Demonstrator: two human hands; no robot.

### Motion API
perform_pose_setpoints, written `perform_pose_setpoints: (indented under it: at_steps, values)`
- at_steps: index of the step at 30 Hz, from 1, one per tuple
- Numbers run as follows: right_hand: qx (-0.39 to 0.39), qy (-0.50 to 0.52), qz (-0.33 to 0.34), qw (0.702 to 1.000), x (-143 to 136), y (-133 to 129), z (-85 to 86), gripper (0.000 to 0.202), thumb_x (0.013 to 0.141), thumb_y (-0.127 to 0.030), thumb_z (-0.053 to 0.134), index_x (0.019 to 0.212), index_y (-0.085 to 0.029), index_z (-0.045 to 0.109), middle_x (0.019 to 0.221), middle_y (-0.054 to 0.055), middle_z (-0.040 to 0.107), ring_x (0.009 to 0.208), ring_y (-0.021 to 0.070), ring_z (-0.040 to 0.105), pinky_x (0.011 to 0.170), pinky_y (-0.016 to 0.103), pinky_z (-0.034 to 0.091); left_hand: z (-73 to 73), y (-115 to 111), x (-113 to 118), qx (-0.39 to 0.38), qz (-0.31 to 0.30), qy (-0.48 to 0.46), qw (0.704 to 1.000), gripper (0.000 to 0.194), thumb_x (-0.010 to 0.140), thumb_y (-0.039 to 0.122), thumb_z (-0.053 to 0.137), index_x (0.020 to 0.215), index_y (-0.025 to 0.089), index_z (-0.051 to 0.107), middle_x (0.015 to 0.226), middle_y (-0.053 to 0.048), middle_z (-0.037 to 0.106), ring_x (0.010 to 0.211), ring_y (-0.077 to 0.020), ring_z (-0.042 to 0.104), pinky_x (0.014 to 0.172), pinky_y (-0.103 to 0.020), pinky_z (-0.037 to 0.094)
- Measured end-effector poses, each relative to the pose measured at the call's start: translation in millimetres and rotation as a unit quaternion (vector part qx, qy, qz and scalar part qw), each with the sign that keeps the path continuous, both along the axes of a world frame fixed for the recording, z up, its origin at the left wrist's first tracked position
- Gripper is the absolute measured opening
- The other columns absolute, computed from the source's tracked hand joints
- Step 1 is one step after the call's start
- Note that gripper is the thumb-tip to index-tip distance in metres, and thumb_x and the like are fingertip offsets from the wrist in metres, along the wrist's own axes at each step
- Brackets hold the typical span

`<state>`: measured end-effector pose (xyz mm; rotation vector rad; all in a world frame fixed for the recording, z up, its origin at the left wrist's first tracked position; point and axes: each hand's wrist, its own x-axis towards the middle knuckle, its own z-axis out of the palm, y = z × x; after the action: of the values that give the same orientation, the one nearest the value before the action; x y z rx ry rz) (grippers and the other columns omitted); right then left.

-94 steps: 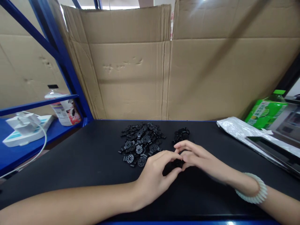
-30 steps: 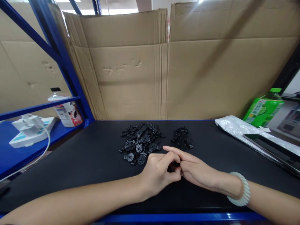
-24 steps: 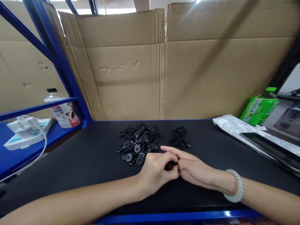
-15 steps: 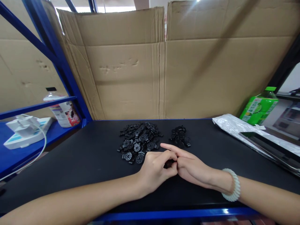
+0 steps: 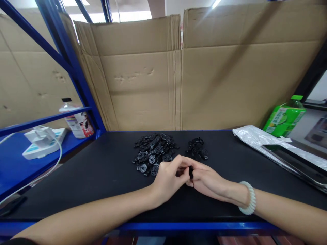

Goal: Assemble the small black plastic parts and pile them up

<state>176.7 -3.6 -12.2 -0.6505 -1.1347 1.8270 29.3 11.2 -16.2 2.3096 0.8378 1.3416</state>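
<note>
The small black part (image 5: pixel 190 172) is located above the tabletop (image 5: pixel 102 173), right of centre and nearer the front edge than the back edge. Its visible long axis is roughly upright. The left hand (image 5: pixel 167 180) contacts its left side, the right hand (image 5: pixel 212 180) its right; neither is nearer. Both hands' fingers are clamped on the part; contact behind it is hidden. Beyond lie the perforated black disc pieces (image 5: pixel 152 159), left, and the smaller black pile (image 5: pixel 197 148), slightly right.
</note>
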Motion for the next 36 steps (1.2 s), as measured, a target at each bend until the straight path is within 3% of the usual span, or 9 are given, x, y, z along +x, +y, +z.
perform_pose_setpoints:
  at_steps: [4, 7, 16, 18, 22, 26, 29, 32, 36]
  values:
    - [-0.008, 0.008, -0.008, 1.000, -1, 0, 1.1, 0.070, 0.055, -0.004, 0.047, 0.122, -0.024, 0.053, 0.084, 0.000, 0.056, 0.066, 0.0127, 0.044, 0.059, 0.027, 0.031, 6.2, -1, -3, -0.093, 0.015, -0.072, 0.993, 0.024, 0.080, 0.004, 0.052, 0.098, 0.018, 0.059, 0.090, -0.002, 0.072, 0.083, -0.0145, 0.072, 0.068, -0.022, 0.060]
    - [0.009, -0.022, -0.036, 0.999, 0, 3, -0.1, 0.072, 0.057, -0.006, 0.048, 0.126, -0.024, 0.045, 0.088, 0.000, 0.055, 0.065, 0.0120, 0.045, 0.060, 0.028, 0.033, 7.3, 1, -5, -0.085, 0.028, -0.074, 0.993, 0.023, 0.081, 0.004, 0.049, 0.089, 0.017, 0.066, 0.091, -0.004, 0.070, 0.085, -0.0152, 0.069, 0.064, -0.021, 0.058]
    - [0.247, -0.228, -0.101, 0.936, 26, 13, 10.8, 0.043, 0.067, -0.007, 0.046, 0.107, -0.023, 0.049, 0.088, 0.001, 0.055, 0.075, 0.0152, 0.054, 0.066, 0.031, 0.045, 9.1, 1, -8, -0.051, 0.020, -0.065, 0.996, 0.026, 0.078, 0.002, 0.052, 0.088, 0.017, 0.070, 0.095, -0.006, 0.066, 0.086, -0.0156, 0.065, 0.070, -0.024, 0.057]
    - [0.336, -0.304, -0.150, 0.879, 36, 19, 15.8, 0.042, 0.071, -0.007, 0.049, 0.109, -0.023, 0.049, 0.097, 0.004, 0.057, 0.081, 0.0170, 0.056, 0.073, 0.033, 0.047, 10.5, 0, -8, -0.068, -0.003, -0.055, 0.996, 0.027, 0.078, 0.003, 0.052, 0.095, 0.016, 0.069, 0.099, -0.007, 0.065, 0.087, -0.0157, 0.065, 0.073, -0.025, 0.058]
    - [0.524, -0.468, -0.218, 0.677, 64, 42, 19.2, 0.043, 0.077, -0.009, 0.053, 0.117, -0.023, 0.051, 0.113, 0.008, 0.058, 0.107, 0.0243, 0.051, 0.095, 0.044, 0.042, 10.6, -1, -9, -0.074, -0.035, 0.021, 0.996, 0.017, 0.078, 0.005, 0.055, 0.083, 0.014, 0.069, 0.092, -0.007, 0.068, 0.084, -0.0161, 0.065, 0.077, -0.027, 0.055]
    - [0.580, -0.533, -0.181, 0.589, 84, 60, 11.4, 0.048, 0.081, -0.003, 0.045, 0.125, -0.022, 0.050, 0.136, 0.010, 0.046, 0.126, 0.0261, 0.037, 0.107, 0.051, 0.034, 9.0, -5, -11, -0.048, -0.069, 0.106, 0.991, 0.014, 0.079, 0.008, 0.057, 0.082, 0.014, 0.069, 0.090, -0.006, 0.068, 0.084, -0.0159, 0.065, 0.082, -0.028, 0.052]
    - [0.572, -0.544, -0.184, 0.586, 81, 56, 8.1, 0.050, 0.086, -0.003, 0.038, 0.132, -0.021, 0.045, 0.140, 0.011, 0.040, 0.130, 0.0252, 0.033, 0.108, 0.052, 0.034, 10.5, -14, -13, -0.039, -0.078, 0.181, 0.980, 0.012, 0.083, 0.020, 0.060, 0.088, 0.015, 0.070, 0.104, -0.008, 0.066, 0.102, -0.0211, 0.060, 0.094, -0.034, 0.049]
    - [0.564, -0.529, -0.198, 0.602, 69, 43, 10.4, 0.048, 0.089, -0.003, 0.034, 0.132, -0.021, 0.045, 0.136, 0.011, 0.042, 0.128, 0.0231, 0.035, 0.108, 0.049, 0.035, 12.8, -22, -16, -0.025, -0.051, 0.253, 0.966, 0.030, 0.086, 0.035, 0.059, 0.106, 0.015, 0.066, 0.127, -0.014, 0.055, 0.131, -0.0313, 0.039, 0.110, -0.046, 0.035]
    - [0.566, -0.504, -0.173, 0.629, 53, 27, 14.2, 0.046, 0.089, -0.002, 0.034, 0.126, -0.022, 0.052, 0.130, 0.009, 0.047, 0.123, 0.0213, 0.040, 0.105, 0.044, 0.037, 12.2, -27, -19, -0.035, -0.003, 0.330, 0.943, 0.053, 0.088, 0.048, 0.051, 0.127, 0.013, 0.054, 0.141, -0.021, 0.041, 0.139, -0.0416, 0.021, 0.109, -0.061, 0.029]
